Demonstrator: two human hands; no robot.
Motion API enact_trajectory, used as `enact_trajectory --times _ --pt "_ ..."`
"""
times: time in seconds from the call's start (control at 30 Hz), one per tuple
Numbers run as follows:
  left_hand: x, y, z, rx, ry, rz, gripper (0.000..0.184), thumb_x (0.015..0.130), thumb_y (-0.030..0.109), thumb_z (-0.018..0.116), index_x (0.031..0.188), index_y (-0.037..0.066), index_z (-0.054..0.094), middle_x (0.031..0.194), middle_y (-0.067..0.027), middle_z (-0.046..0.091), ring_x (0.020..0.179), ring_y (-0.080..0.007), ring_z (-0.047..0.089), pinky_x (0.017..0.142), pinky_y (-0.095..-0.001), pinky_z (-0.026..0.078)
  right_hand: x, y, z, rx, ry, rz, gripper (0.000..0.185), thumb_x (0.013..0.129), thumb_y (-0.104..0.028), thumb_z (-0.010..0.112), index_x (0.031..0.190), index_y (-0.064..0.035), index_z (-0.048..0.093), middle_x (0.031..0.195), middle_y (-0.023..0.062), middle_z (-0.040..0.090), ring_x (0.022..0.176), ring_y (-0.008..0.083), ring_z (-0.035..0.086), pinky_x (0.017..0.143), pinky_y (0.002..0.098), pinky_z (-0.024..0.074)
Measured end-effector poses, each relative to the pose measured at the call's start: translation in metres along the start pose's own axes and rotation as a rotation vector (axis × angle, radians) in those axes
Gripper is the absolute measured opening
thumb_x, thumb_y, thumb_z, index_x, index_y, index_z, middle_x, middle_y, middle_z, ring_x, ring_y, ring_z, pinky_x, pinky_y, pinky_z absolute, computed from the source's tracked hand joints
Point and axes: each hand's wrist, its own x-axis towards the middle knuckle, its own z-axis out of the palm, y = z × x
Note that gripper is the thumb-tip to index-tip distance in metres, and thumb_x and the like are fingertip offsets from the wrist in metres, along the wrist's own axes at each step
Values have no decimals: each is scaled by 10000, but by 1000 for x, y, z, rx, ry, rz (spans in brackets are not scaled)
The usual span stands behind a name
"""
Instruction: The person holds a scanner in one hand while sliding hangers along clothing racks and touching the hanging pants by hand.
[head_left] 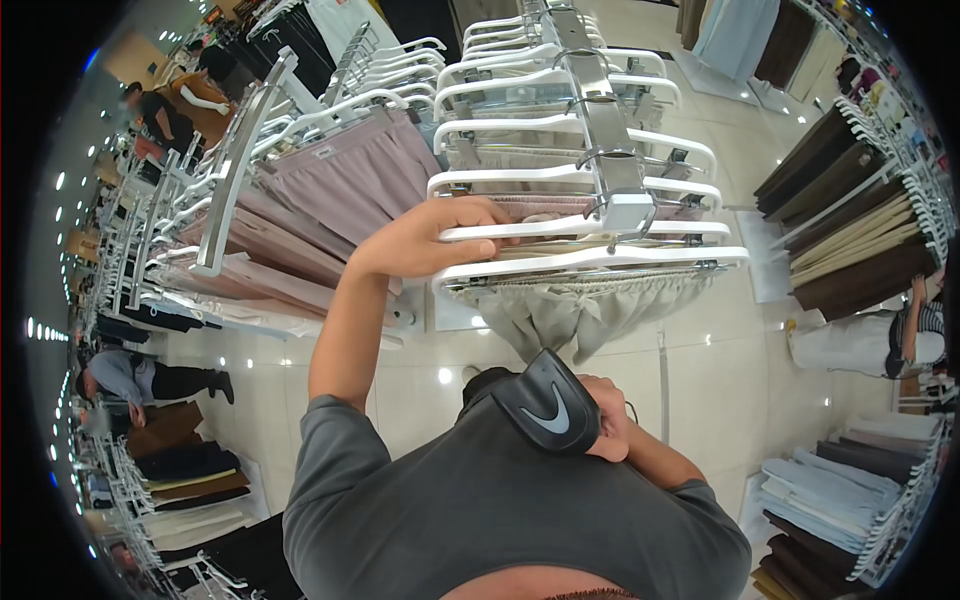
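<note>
A long white plastic hanger [550,229] sits second from the near end of a shiny metal rail [611,135]; the left hand [425,238] pinches its left end between thumb and fingers. Just in front hangs a pale grey-green gathered garment [590,310]. Nearer the body, the right hand [608,415] touches a black object with a grey curved mark [550,405]; its fingers are mostly hidden, grip unclear. Dusty-pink trousers [350,165] hang leftward.

Brightly lit, glare on floor [710,390], fisheye-warped edges
</note>
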Motion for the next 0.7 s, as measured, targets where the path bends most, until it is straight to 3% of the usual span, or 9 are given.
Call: enact_trajectory --times 0.27,0.6,0.7 --pt "4 13 2 -289 61 34 419 1107 325 522 936 -20 688 1093 -96 695 1031 -174 608 898 -328 493 -6 -1 -8 -72 12 49 501 864 -260 733 1142 149 655 1069 239 722 927 369 718 875 415 537" --pt "29 9 12 -292 9 12 386 1118 280 503 983 -23 700 1112 -82 693 1039 -163 611 936 -322 486 -2 10 -9 -40 44 70 555 856 -259 737 1214 153 638 1063 221 725 926 329 724 855 374 540" --pt "24 -2 18 -343 38 -99 380 1107 270 514 952 -30 690 1123 -111 675 1071 -205 621 964 -359 481 -1 14 -6 -63 63 115 560 844 -255 743 1217 150 639 1053 212 725 913 318 723 844 363 540"
